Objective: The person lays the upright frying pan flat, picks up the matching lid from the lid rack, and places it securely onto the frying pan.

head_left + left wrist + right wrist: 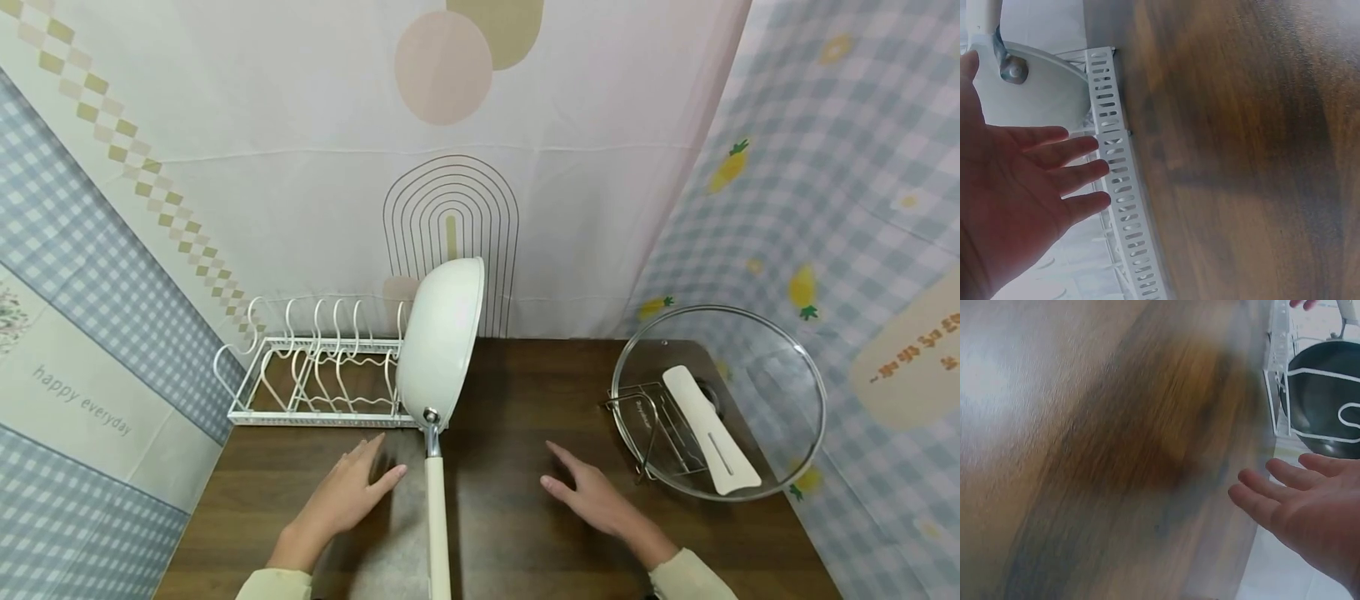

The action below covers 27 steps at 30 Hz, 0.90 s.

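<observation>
A white pan (442,333) stands on its side in the right end of a white wire rack (322,421), its long cream handle (437,525) pointing toward me. To the left of that handle my left hand (337,492) hovers with fingers spread, touching nothing. My right hand (596,497) is held to the right of the pan, fingers extended and holding nothing. The left wrist view shows the left palm (1016,194) in front of the rack's slotted edge. In the right wrist view, the pan's dark inside (1319,394) appears behind the rack's wire dividers.
At the right, a glass lid (813,375) with a white bar handle (708,429) leans in a small metal wire stand (648,433). Everything stands on a dark wooden table (517,400). Patterned cloths (570,208) hang behind and at both sides.
</observation>
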Each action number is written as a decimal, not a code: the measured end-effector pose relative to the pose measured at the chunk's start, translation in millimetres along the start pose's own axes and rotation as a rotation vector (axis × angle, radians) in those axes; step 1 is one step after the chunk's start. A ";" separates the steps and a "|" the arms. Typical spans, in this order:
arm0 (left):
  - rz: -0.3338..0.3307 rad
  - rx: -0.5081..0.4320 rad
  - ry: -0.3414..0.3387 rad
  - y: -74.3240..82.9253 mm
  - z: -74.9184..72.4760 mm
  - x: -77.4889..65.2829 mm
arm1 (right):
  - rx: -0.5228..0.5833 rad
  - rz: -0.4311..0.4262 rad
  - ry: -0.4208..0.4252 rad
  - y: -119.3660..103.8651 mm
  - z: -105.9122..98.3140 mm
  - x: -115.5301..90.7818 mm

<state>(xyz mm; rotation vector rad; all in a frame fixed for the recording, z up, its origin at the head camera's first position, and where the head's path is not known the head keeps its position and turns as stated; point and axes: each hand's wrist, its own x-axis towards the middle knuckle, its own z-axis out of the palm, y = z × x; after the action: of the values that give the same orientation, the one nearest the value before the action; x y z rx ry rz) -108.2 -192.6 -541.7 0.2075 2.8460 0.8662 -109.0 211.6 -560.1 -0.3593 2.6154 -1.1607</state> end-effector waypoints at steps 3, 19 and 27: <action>-0.001 -0.051 -0.022 -0.3 2.0 1.0 | 0.065 -0.007 -0.043 -1.9 1.9 2.1; 0.041 -0.369 -0.089 11.1 12.0 6.6 | 0.612 -0.004 -0.499 -20.7 -10.9 14.0; 0.097 -0.649 -0.300 10.2 12.5 11.9 | 0.785 0.057 -0.702 -24.3 2.4 19.9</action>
<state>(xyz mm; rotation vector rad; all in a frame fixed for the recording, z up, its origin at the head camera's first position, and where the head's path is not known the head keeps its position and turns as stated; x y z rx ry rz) -116.5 -175.3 -547.6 0.3519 2.1636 1.5653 -124.0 187.7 -546.1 -0.4113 1.4416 -1.5610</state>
